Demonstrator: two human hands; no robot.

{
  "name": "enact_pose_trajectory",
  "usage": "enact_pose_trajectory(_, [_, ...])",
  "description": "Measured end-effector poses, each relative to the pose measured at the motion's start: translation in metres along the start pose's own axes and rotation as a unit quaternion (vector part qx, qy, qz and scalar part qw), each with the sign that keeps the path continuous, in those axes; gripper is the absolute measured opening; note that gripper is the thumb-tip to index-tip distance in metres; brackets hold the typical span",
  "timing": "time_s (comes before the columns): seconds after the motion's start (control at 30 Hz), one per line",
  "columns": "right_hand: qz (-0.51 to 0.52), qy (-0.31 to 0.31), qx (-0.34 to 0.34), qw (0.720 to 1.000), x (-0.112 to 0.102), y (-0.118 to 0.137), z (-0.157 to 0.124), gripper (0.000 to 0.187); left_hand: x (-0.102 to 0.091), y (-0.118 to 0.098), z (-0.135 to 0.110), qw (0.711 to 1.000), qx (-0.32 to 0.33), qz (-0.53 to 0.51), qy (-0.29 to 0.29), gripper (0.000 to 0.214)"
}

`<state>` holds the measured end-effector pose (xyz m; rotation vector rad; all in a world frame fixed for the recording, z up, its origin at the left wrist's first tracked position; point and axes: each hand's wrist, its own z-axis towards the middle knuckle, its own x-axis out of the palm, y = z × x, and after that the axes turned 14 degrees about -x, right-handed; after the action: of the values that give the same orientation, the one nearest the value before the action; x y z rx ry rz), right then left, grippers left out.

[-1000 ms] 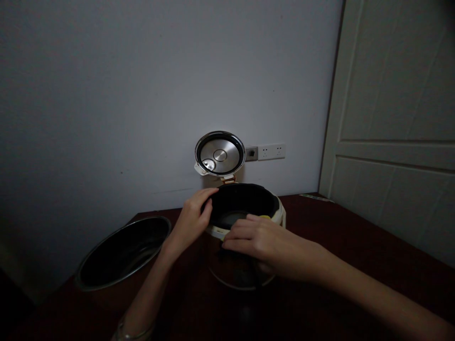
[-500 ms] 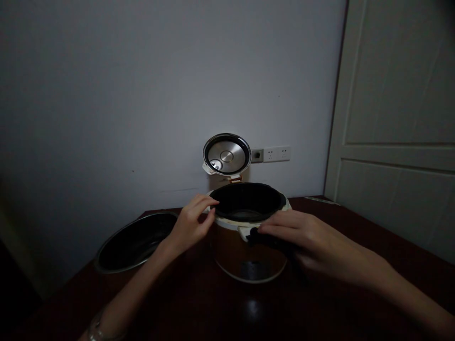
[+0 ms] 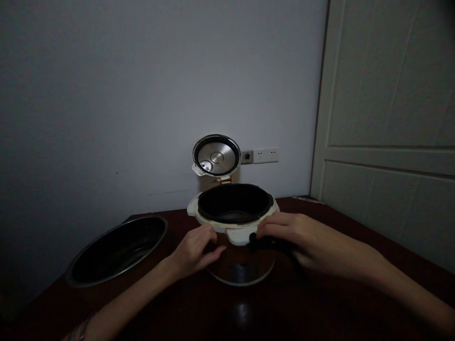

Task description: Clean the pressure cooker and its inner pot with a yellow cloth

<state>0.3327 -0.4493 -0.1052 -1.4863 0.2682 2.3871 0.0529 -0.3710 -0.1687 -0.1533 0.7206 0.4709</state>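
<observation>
One open cooker (image 3: 241, 258) just beyond both hands (image 3: 194, 248); right (image 3: 305, 237) grips dark object (image 3: 272, 243).

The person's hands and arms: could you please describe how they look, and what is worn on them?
The left hand and right hand are both bare, without gloves. No sleeve shows on the left forearm or the right forearm. A shiny bracelet circles the left forearm near the picture's lower edge; its details are too dim to tell.
</observation>
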Motion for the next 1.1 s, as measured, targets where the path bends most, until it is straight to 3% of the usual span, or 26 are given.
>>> enact_pose_trajectory(0.17, [-0.026, 0.012, 0.011, 1.0, -0.016, -0.003, -0.003, 0.047, 0.005, -0.004, -0.002, 0.999, -0.004, -0.027, -0.023, 0.02])
enact_pose_trajectory(0.27, [-0.061, 0.01, -0.01, 0.998, -0.008, -0.004, 0.018, 0.042, 0.011, -0.006, 0.003, 0.998, -0.001, -0.04, -0.046, 0.023])
enact_pose_trajectory(0.4, [-0.116, 0.051, -0.073, 0.989, 0.009, -0.008, 0.042, 0.034, 0.019, -0.008, 0.009, 0.995, 0.026, -0.073, -0.065, 0.027])
enact_pose_trajectory(0.57, [-0.111, 0.025, -0.028, 0.993, 0.009, -0.015, 0.015, 0.043, 0.021, -0.015, 0.012, 0.992, 0.062, -0.089, -0.067, 0.029])
enact_pose_trajectory(0.67, [-0.035, -0.06, 0.041, 0.997, 0.01, -0.019, -0.016, 0.048, 0.018, -0.018, 0.015, 0.995, 0.062, -0.038, -0.066, 0.031])
enact_pose_trajectory(0.73, [0.021, -0.155, 0.086, 0.984, 0.02, -0.023, -0.031, 0.045, 0.017, -0.017, 0.017, 0.996, 0.057, -0.01, -0.074, 0.031])
enact_pose_trajectory(0.9, [0.044, -0.396, 0.202, 0.895, 0.073, -0.035, -0.034, 0.033, 0.018, -0.014, 0.013, 0.995, 0.059, 0.018, -0.083, 0.036])
enact_pose_trajectory(1.0, [0.05, -0.459, 0.213, 0.861, 0.099, -0.033, -0.024, 0.029, 0.02, -0.011, 0.006, 0.993, 0.066, 0.042, -0.086, 0.044])
enact_pose_trajectory(1.1, [0.043, -0.488, 0.2, 0.849, 0.11, -0.023, -0.017, 0.026, 0.024, -0.01, 0.001, 0.993, 0.058, 0.049, -0.086, 0.049])
